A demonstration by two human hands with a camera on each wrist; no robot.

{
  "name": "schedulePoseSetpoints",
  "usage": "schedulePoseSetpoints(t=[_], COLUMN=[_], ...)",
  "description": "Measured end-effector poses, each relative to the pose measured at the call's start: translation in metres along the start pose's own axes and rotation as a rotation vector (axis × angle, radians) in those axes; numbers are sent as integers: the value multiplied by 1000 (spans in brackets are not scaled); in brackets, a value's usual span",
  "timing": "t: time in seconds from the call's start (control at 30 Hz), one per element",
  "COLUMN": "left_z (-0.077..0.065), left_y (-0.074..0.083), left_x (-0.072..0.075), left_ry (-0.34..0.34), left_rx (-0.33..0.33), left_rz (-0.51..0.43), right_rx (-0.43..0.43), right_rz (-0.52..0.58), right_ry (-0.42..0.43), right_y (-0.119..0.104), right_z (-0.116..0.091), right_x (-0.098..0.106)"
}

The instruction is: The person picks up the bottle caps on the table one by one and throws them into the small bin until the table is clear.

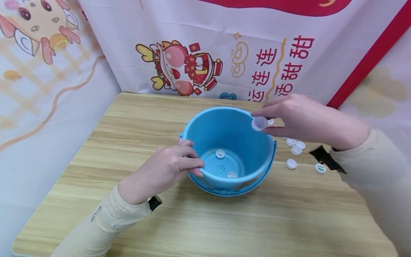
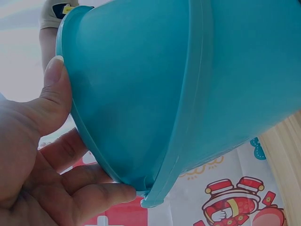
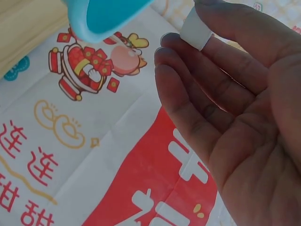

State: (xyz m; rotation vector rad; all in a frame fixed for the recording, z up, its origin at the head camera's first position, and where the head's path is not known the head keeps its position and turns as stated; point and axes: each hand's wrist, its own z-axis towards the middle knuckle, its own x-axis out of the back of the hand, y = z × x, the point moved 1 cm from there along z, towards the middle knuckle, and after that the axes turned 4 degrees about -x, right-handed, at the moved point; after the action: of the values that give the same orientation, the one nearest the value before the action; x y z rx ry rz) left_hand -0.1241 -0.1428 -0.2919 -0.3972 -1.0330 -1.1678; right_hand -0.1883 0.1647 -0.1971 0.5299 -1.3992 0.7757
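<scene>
Cap (image 1: pixel 259 124): was held up near the right side of the blue bucket (image 1: pixel 221 128), apart from its rim.
Right hand (image 1: pixel 298 116): pinched that cap between thumb and fingers (image 1: pixel 272 110).
Left hand (image 1: pixel 160 166): gripped the bucket's rim with curled fingers.
Bucket: stood on the tabletop (image 1: pixel 96 171), its handle (image 1: pixel 273 154) lowered along the near side.
Inside: two caps (image 1: pixel 220 154) lay apart on the bucket's floor.
Beside: several white caps (image 1: pixel 291 164) lay right of the bucket, one green-marked.
Behind: a printed backdrop (image 1: pixel 115 32) hung beyond the tabletop.
</scene>
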Motion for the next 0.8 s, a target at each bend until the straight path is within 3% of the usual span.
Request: schedulePoseSetpoints(t=[0.37, 0.6, 0.8], left_z=[-1, -1, -2], left_y=[-1, -1, -1], left_x=[-1, -1, -1], left_ry=[-8, -19, -11], left_rx=[14, 33, 20], left_rz=[-5, -1, -4], right_rx=[53, 24, -16], right_rz=[19, 36, 14], right_ry=[-8, -61, -38], right_y=[-6, -7, -5], right_z=[13, 16, 13], right_x=[-12, -16, -12])
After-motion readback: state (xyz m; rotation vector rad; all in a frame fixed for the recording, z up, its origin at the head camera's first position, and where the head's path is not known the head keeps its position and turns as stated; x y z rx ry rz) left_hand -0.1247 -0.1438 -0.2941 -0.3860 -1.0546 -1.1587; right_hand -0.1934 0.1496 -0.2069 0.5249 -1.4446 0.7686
